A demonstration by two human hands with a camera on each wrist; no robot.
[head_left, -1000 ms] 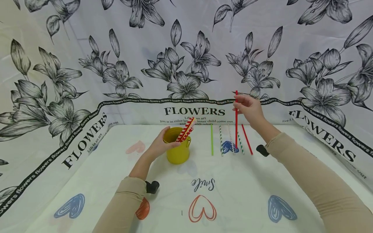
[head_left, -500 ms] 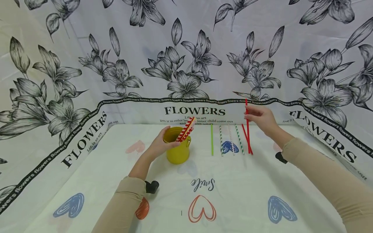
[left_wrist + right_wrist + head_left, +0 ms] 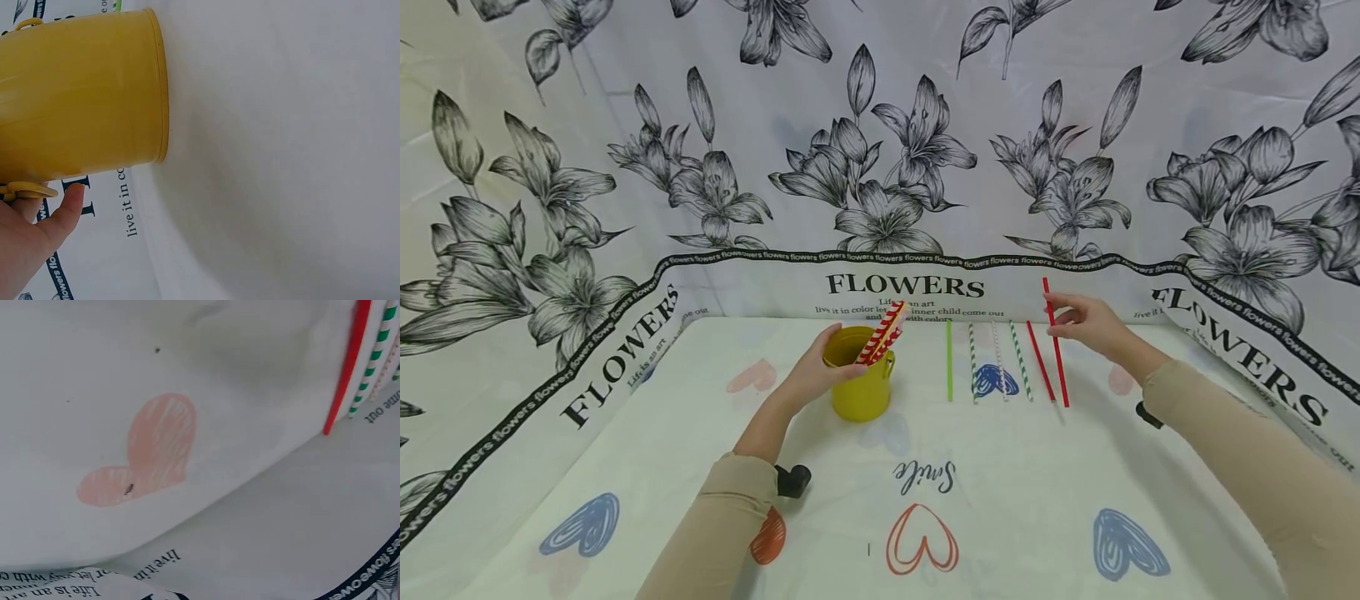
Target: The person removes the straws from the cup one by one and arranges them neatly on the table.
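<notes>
My left hand (image 3: 811, 377) grips the yellow bucket (image 3: 861, 402) near its rim, with the thumb across the front. In the left wrist view its fingers (image 3: 67, 211) lie beside the bucket's handle ear. Several red-and-white patterned straws (image 3: 880, 335) and a yellow one lean out of the bucket to the right. My right hand (image 3: 1088, 323) pinches a red straw (image 3: 1059, 368) near its top, and the straw hangs almost upright, slightly tilted. Just left of it another red straw (image 3: 1041, 363) lies on the table. In the right wrist view neither the hand nor the held straw shows.
Left of the red straw lie a green-striped straw (image 3: 1020, 360), a pale dotted straw (image 3: 998, 350), another green-striped straw (image 3: 973, 362) and a light green straw (image 3: 950, 361), roughly parallel. A flower-printed cloth (image 3: 880, 167) hangs behind the white table cover (image 3: 1015, 483).
My right hand has moved right and lower with the red straw, from above the row to beyond the lying red straw. My left hand and the bucket have stayed in place.
</notes>
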